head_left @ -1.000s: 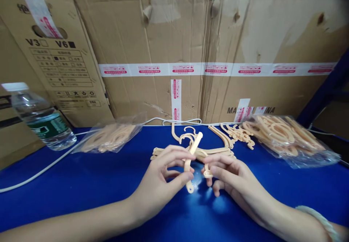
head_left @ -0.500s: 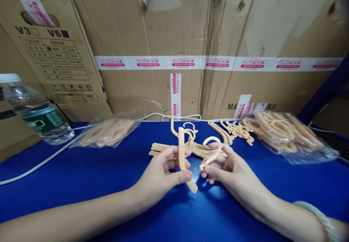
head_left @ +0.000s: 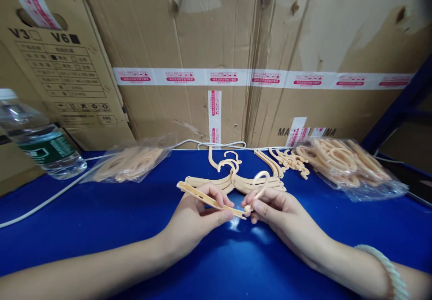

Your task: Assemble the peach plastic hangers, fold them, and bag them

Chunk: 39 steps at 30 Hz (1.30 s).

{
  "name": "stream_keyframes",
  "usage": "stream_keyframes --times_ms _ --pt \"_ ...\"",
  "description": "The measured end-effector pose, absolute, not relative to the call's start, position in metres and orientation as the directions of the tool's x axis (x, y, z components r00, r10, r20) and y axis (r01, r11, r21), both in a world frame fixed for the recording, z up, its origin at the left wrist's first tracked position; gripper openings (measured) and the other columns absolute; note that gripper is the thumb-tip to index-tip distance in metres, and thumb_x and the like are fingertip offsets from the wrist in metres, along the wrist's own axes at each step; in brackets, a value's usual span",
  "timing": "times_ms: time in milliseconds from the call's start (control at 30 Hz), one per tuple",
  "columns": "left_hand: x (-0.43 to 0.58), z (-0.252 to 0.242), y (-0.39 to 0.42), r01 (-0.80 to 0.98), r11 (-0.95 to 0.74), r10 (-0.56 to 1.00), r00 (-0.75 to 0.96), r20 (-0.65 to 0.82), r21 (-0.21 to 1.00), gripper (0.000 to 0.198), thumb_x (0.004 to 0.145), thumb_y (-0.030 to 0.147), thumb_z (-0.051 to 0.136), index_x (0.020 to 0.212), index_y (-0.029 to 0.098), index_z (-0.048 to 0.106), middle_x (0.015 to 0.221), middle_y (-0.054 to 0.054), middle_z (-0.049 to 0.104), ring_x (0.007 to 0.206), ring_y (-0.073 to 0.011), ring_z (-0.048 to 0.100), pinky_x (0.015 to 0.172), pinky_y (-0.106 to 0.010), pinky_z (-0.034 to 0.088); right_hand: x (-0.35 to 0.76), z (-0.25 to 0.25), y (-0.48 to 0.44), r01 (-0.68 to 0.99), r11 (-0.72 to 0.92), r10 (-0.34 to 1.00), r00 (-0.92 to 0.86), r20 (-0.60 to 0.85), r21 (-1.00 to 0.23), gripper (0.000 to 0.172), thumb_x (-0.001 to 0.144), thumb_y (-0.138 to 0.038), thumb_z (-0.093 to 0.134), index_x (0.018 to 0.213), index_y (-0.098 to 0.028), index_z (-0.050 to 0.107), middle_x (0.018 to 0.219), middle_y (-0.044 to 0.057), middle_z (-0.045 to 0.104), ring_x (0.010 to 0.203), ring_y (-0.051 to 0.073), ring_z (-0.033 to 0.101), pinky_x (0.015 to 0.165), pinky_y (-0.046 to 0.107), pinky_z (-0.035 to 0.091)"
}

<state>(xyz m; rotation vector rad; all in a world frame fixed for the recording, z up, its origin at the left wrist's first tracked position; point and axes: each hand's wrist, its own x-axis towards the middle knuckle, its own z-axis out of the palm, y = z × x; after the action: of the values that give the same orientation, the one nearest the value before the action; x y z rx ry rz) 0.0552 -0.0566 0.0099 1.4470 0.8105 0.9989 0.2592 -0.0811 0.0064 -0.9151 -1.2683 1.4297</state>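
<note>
My left hand pinches a beige hanger arm, its channelled side showing and its narrow end pointing right. Between the thumb and fingers of my right hand is a beige hanger hook, its curve upward. The hook's lower end is at the tip of the hanger arm; whether they touch I cannot tell. Just beyond my hands lie several assembled hangers stacked together, partly hidden by my fingers. Loose hanger arms and a row of loose hooks lie farther back to the right.
Clear plastic bags with beige hanger parts lie at left and right on the blue table. A water bottle stands at far left beside a white cable. Cardboard boxes form a wall behind.
My left hand has turned the hanger arm from nearly upright to almost level, its end now at the hook. The hook has tilted and come closer to the arm.
</note>
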Motion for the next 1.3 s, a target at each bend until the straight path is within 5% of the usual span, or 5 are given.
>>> stream_keyframes --times_ms 500,1300 --pt "0.0551 0.0099 -0.0581 -0.025 -0.215 0.895 0.394 0.207 0.976 0.020 0.072 0.019 0.078 0.063 0.017 0.060 0.077 -0.001 0.067 0.080 -0.0196 0.068 0.075 -0.033 0.054 0.2563 0.0102 -0.0811 -0.161 -0.069 0.942 -0.335 -0.012 -0.985 0.029 0.081 -0.042 0.075 0.087 -0.015 0.067 0.093 0.008 0.074 0.077 0.017 0.074 0.068 0.025 0.058" --pt "0.0540 0.0131 -0.0611 0.031 -0.233 0.841 0.508 0.185 0.972 0.022 0.074 0.016 0.073 0.061 0.016 0.056 0.083 -0.003 0.066 0.083 -0.0208 0.069 0.076 -0.032 0.051 0.2535 0.0030 -0.0817 -0.049 0.080 0.935 -0.342 0.092 -0.996 0.036 0.082 -0.052 0.069 0.081 -0.017 0.060 0.066 0.002 0.067 0.057 0.013 0.066 0.055 0.025 0.055"
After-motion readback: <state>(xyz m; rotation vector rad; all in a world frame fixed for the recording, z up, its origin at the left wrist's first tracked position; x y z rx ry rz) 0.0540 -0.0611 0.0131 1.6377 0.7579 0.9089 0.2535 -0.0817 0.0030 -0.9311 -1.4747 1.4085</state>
